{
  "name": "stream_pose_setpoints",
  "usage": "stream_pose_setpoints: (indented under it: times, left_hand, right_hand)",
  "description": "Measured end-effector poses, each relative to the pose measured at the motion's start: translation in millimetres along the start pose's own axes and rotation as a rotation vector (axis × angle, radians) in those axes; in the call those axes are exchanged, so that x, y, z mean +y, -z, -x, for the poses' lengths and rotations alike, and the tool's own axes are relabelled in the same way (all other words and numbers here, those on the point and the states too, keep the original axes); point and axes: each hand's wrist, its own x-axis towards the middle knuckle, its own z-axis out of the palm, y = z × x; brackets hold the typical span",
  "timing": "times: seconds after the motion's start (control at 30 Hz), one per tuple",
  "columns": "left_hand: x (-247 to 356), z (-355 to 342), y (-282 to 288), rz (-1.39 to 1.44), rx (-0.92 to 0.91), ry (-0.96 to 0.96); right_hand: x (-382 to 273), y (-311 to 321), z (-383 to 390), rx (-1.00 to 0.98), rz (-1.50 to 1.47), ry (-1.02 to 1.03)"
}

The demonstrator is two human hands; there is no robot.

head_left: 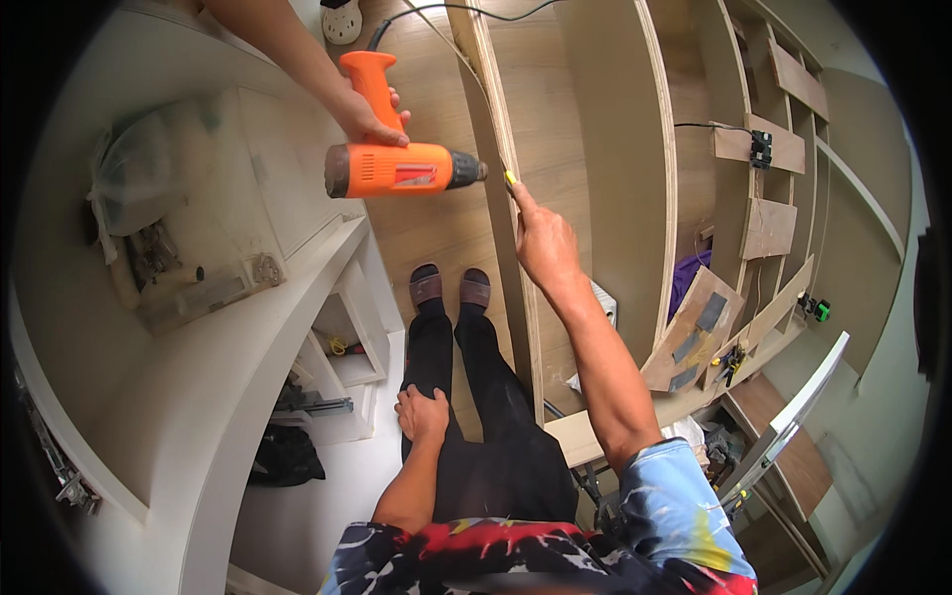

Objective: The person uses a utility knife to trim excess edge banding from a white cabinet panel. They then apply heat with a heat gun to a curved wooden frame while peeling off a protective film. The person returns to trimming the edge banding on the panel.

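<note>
My right hand [547, 243] is closed with the index finger stretched along a small yellow tool [512, 179]. It looks like a utility knife, mostly hidden in the hand, its tip at the edge of a long plywood panel [493, 94]. A thin strip [458, 55] bows away from that edge farther up. My left hand [423, 413] lies on my left thigh, fingers spread and holding nothing. From the upper left, another person's hand [372, 117] grips an orange heat gun [397, 171] by its handle. The gun's dark nozzle points at the panel edge, just left of the yellow tip.
A white curved cabinet [288, 307] with open compartments stands at left. At right are more upright panels [620, 129] and shelves with plywood pieces [694, 327] and black clamps [761, 149]. The gun's cord [446, 10] runs across the top. My slippered feet stand on a wood floor [436, 238].
</note>
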Motion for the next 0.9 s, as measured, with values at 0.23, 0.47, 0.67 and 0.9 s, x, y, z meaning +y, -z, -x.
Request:
stream_pose_setpoints:
  times: [0.23,0.47,0.67,0.9]
  left_hand:
    - [5,-4,6,0.020,-0.051,0.053]
    - [35,-4,40,0.066,-0.031,0.066]
    - [31,11,57,0.150,0.033,0.044]
    - [37,-7,21,0.004,-0.025,0.017]
  right_hand:
    - [-19,18,15,-0.015,-0.035,-0.073]
    - [-30,123,38,0.109,-0.151,-0.046]
    - [-32,114,-36,0.139,-0.185,0.075]
    - [-33,76,-124,0.200,-0.177,0.195]
